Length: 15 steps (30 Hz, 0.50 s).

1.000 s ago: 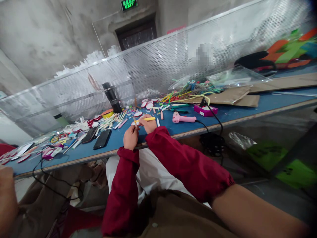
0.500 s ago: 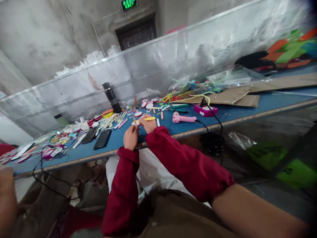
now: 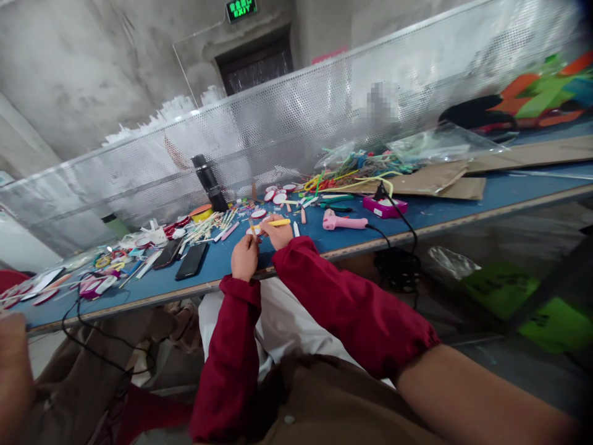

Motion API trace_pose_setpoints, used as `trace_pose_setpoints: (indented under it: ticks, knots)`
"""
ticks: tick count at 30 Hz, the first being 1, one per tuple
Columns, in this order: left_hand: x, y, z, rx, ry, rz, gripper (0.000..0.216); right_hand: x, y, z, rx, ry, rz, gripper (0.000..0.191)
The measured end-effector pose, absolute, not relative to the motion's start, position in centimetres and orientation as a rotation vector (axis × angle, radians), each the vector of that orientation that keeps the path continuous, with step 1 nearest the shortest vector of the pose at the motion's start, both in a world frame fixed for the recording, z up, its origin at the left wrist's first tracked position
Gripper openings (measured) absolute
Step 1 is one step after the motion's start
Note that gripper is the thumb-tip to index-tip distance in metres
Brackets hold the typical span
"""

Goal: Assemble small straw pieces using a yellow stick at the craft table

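Observation:
My left hand (image 3: 244,258) is closed in a pinch over the near edge of the blue table (image 3: 445,207); a thin stick rises from its fingers, too small to name. My right hand (image 3: 277,232), just to its right, grips a yellow stick (image 3: 277,223) that points right. Both hands nearly touch at the fingertips. Red sleeves cover both my forearms. A small white and red disc (image 3: 258,213) lies just beyond the hands.
A pink glue gun (image 3: 343,222) and a magenta box (image 3: 384,206) lie to the right, cables hanging off the edge. Two black phones (image 3: 191,260) lie left, a black cylinder (image 3: 209,182) behind. Coloured sticks, discs and cardboard (image 3: 430,179) litter the table. Another person's arm (image 3: 13,371) shows bottom left.

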<state>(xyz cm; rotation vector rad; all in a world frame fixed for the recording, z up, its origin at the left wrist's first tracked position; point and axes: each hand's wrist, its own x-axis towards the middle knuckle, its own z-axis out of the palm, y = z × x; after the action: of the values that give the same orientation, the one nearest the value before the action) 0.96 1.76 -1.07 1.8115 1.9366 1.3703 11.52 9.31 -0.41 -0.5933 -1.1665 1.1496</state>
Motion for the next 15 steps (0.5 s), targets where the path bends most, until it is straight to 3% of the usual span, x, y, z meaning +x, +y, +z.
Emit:
trace_pose_setpoints:
  ticks: [15]
  knots:
    - [1.04,1.66,-0.93,1.812,1.938,1.383,0.024,11.64,9.2,-0.3,-0.6,-1.173,1.156,0.013]
